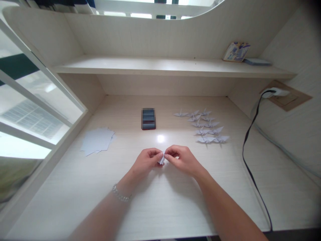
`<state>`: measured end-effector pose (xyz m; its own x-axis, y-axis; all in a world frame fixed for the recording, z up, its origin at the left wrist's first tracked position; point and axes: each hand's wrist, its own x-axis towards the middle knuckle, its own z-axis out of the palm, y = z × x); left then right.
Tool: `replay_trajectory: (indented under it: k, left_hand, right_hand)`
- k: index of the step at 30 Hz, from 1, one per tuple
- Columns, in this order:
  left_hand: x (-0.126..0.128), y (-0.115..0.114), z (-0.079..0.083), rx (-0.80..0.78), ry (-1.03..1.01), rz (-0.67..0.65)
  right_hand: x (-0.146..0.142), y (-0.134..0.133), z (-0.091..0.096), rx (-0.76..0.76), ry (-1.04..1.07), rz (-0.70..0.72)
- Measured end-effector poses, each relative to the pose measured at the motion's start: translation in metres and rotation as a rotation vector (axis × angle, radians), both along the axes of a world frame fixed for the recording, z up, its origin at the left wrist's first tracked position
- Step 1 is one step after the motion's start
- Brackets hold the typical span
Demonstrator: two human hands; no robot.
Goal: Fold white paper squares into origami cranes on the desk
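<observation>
Between my two hands, just above the middle of the desk, is a small piece of folded white paper [162,160]. My left hand [150,160] pinches it from the left with thumb and fingers; a beaded bracelet circles that wrist. From the right, my right hand [181,158] pinches its upper edge between thumb and forefinger. The fingers cover much of the paper, so its full shape is hidden. Several folded paper cranes [207,124] stand in rows beyond my right hand. A loose stack of white paper sheets [97,140] lies to the left.
A phone-like dark device [148,118], its screen blurred, lies behind my hands. On the right, a black cable [247,164] runs from a wall socket [288,95] down over the desk. A shelf [160,67] spans the back, holding a small printed packet [236,52].
</observation>
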<state>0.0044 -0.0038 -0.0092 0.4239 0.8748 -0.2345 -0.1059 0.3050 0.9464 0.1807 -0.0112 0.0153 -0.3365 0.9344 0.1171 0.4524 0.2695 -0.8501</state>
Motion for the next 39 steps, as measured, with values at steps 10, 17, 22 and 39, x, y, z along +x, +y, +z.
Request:
replay_trajectory:
  k: [10, 17, 22, 39]
  left_hand:
    - [0.0, 0.0, 0.004, -0.068, -0.084, 0.024]
    - [0.0, 0.0, 0.0, -0.065, -0.079, 0.015]
    - [0.0, 0.001, 0.006, -0.082, -0.102, 0.068]
    - [0.003, 0.0, 0.009, -0.065, -0.205, 0.175]
  right_hand:
    - [-0.004, -0.001, -0.008, 0.378, -0.223, -0.021]
    - [-0.007, -0.003, -0.01, 0.433, -0.35, -0.028]
    - [-0.011, -0.002, -0.014, 0.509, -0.359, -0.036]
    - [-0.011, -0.002, -0.008, 0.513, -0.223, -0.041]
